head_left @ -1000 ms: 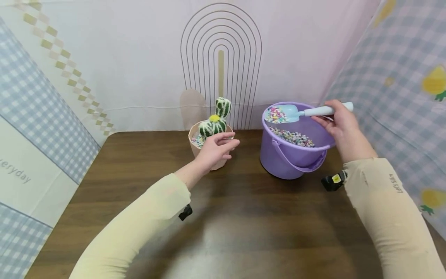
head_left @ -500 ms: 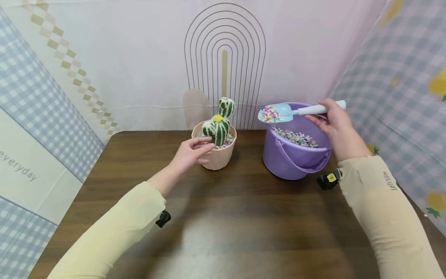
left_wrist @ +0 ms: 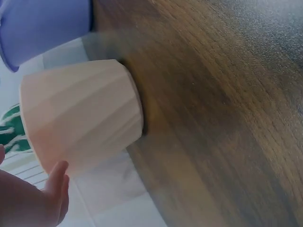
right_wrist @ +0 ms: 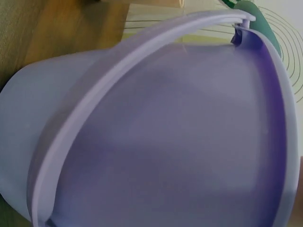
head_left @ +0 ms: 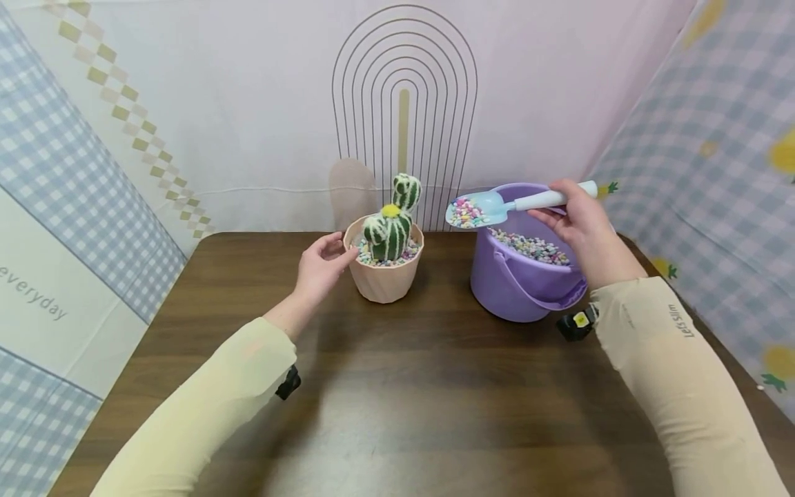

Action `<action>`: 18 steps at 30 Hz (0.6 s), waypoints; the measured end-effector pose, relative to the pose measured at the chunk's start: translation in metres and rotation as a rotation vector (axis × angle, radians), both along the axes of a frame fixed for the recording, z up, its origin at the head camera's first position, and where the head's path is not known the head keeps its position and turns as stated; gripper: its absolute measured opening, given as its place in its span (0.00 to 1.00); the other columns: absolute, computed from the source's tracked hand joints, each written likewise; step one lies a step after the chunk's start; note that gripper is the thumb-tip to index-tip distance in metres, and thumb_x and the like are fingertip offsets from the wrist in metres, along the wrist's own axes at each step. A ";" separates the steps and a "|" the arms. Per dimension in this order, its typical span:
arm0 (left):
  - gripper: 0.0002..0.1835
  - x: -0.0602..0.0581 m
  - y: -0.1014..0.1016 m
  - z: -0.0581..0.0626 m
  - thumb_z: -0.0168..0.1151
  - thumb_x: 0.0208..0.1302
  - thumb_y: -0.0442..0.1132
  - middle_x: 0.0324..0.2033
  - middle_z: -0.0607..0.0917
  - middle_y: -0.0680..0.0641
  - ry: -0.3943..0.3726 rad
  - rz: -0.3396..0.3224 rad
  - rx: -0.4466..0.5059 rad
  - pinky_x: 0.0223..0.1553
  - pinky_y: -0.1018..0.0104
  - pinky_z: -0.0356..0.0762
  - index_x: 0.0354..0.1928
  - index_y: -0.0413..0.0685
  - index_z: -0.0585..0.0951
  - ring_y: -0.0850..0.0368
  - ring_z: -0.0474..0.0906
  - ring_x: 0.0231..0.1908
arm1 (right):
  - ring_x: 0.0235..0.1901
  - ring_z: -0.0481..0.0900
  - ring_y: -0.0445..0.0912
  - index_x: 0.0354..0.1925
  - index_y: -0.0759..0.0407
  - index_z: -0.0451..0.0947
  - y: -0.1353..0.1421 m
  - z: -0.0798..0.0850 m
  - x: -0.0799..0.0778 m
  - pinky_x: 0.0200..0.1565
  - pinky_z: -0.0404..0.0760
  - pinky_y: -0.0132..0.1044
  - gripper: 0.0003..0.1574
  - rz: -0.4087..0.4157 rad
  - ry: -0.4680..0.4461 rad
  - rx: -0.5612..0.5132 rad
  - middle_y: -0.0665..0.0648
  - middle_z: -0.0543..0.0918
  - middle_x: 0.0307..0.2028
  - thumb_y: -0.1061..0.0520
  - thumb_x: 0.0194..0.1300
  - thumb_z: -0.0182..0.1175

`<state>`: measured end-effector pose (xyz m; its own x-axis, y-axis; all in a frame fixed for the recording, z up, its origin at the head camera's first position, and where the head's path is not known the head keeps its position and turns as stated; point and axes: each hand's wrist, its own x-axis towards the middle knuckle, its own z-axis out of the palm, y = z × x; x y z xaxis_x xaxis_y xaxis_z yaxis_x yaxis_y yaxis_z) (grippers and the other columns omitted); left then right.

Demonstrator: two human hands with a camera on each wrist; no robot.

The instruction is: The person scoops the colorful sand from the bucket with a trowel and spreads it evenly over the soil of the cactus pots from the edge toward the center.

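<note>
My right hand (head_left: pixel 580 215) grips the white handle of a light-blue scoop (head_left: pixel 495 206). Colourful pebbles (head_left: pixel 468 212) lie in its blade, which reaches past the left rim of a purple bucket (head_left: pixel 515 290). More pebbles (head_left: pixel 531 247) fill the lower part of the bucket. My left hand (head_left: pixel 319 270) is at the left side of a pale peach pot (head_left: pixel 384 281), fingertips right at the rim, thumb and fingers apart. In the pot a fuzzy green cactus (head_left: pixel 391 238) with a yellow flower stands upright among pebbles. The left wrist view shows the pot's fluted wall (left_wrist: pixel 85 109) beside the fingers.
The brown wooden table (head_left: pixel 385 386) runs up to a patterned cloth backdrop (head_left: pixel 267 103). Checked cloth (head_left: pixel 695 207) hangs along the right side. The bucket's handle (head_left: pixel 528 295) hangs down its front, and its handle (right_wrist: pixel 85 104) crosses the right wrist view.
My left hand has drawn back from in front of the cactus to the pot's left rim. My right hand has carried the loaded scoop leftward, from over the bucket to past its rim.
</note>
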<state>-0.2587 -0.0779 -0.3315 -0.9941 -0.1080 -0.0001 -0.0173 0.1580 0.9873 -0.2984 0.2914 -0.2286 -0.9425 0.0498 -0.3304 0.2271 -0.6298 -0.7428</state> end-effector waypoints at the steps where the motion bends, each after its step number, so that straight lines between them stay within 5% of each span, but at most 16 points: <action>1: 0.30 -0.002 0.002 -0.002 0.63 0.60 0.40 0.60 0.74 0.39 -0.010 0.002 -0.012 0.51 0.61 0.78 0.63 0.40 0.68 0.47 0.74 0.57 | 0.24 0.83 0.53 0.38 0.58 0.61 -0.001 0.000 -0.001 0.30 0.86 0.45 0.10 0.004 -0.001 -0.004 0.61 0.77 0.24 0.64 0.65 0.54; 7: 0.32 -0.006 0.013 -0.009 0.63 0.59 0.39 0.60 0.73 0.39 -0.047 0.002 -0.057 0.32 0.76 0.75 0.65 0.41 0.64 0.47 0.75 0.54 | 0.24 0.83 0.54 0.38 0.58 0.62 -0.001 -0.003 -0.003 0.30 0.86 0.44 0.09 0.016 -0.021 -0.010 0.61 0.77 0.24 0.63 0.65 0.54; 10: 0.33 -0.011 0.012 -0.009 0.62 0.60 0.37 0.61 0.70 0.39 -0.065 -0.016 -0.056 0.30 0.76 0.74 0.66 0.42 0.62 0.46 0.75 0.54 | 0.24 0.83 0.54 0.40 0.56 0.61 0.000 -0.003 -0.004 0.30 0.86 0.44 0.11 0.019 -0.025 0.000 0.60 0.77 0.25 0.63 0.65 0.55; 15: 0.32 -0.024 0.003 -0.008 0.55 0.65 0.35 0.65 0.65 0.38 -0.093 -0.105 -0.092 0.44 0.60 0.80 0.70 0.42 0.57 0.47 0.71 0.53 | 0.24 0.83 0.54 0.40 0.56 0.61 0.001 -0.004 -0.008 0.30 0.86 0.44 0.12 0.016 -0.038 -0.010 0.60 0.77 0.25 0.63 0.64 0.56; 18: 0.32 -0.029 0.003 -0.005 0.50 0.67 0.34 0.67 0.63 0.38 -0.098 -0.141 -0.116 0.54 0.50 0.75 0.71 0.42 0.54 0.46 0.67 0.56 | 0.24 0.83 0.54 0.39 0.56 0.62 0.002 -0.001 -0.008 0.30 0.86 0.45 0.11 0.005 -0.044 -0.014 0.61 0.77 0.24 0.63 0.64 0.56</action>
